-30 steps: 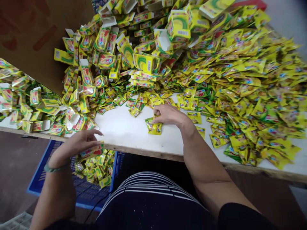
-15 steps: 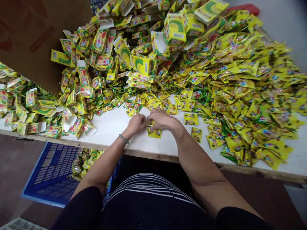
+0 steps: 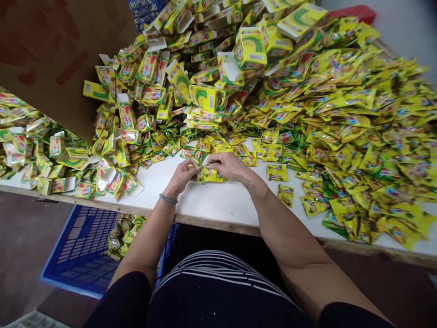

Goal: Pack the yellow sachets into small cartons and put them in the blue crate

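Note:
My left hand (image 3: 183, 176), with a beaded bracelet on its wrist, has thumb and fingers pinched together at the left end of some small yellow sachets (image 3: 212, 176). From the other side my right hand (image 3: 228, 166) closes its fingertips on the same sachets, just above the white tabletop (image 3: 205, 200). The fingers partly cover them, so how many lie there is unclear. Right of my right hand, two single sachets lie flat: a yellow one (image 3: 276, 172) and another (image 3: 286, 195) nearer the edge.
Small open yellow-green boxes (image 3: 208, 97) are heaped at the back and left. A large pile of sachets (image 3: 351, 132) fills the right. A brown carton (image 3: 68, 59) stands at the far left. Below the table edge sits a blue crate (image 3: 77, 255) with sachets inside.
My hands have shifted slightly away from the table edge, the left one also leftward. The sachets between them have moved back and are now pinched from both sides. The view has shifted slightly.

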`<state>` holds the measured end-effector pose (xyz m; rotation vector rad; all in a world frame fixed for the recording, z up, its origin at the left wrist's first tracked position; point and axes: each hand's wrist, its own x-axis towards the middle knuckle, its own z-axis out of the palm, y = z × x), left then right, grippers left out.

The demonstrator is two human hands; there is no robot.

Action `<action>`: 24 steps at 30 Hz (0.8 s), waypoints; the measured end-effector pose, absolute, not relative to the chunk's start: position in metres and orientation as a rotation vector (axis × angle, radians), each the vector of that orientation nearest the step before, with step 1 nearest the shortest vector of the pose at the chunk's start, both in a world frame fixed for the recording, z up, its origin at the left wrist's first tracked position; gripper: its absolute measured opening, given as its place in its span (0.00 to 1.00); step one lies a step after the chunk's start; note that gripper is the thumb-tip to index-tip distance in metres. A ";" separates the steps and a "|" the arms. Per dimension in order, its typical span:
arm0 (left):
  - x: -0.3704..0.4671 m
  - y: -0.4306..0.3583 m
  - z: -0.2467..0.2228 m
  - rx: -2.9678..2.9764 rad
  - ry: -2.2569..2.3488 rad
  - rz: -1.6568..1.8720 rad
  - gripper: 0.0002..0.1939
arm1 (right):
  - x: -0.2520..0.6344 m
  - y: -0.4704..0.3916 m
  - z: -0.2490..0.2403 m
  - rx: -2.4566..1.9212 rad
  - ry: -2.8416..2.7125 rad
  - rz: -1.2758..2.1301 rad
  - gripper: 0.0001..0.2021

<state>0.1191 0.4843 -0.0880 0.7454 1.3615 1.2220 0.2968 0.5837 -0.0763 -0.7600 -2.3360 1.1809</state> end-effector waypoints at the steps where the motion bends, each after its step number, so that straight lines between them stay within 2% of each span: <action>1: 0.121 0.484 -0.088 0.736 1.343 1.220 0.26 | 0.293 0.581 -0.080 -0.771 -2.313 1.167 0.05; 9: 0.128 0.483 -0.092 0.761 1.304 1.299 0.29 | 0.279 0.572 -0.087 -0.885 -2.142 1.020 0.06; 12: 0.125 0.485 -0.095 0.711 1.352 1.422 0.30 | 0.282 0.573 -0.081 -1.024 -2.018 0.929 0.09; 16: 0.124 0.484 -0.095 0.667 1.329 1.515 0.31 | 0.278 0.567 -0.081 -1.132 -1.979 1.204 0.19; 20: 0.127 0.474 -0.093 0.668 1.293 1.552 0.31 | 0.268 0.556 -0.091 -0.940 -1.888 1.575 0.25; 24: 0.101 0.447 -0.072 0.900 1.544 1.380 0.28 | 0.270 0.555 -0.094 -0.875 -1.832 1.580 0.25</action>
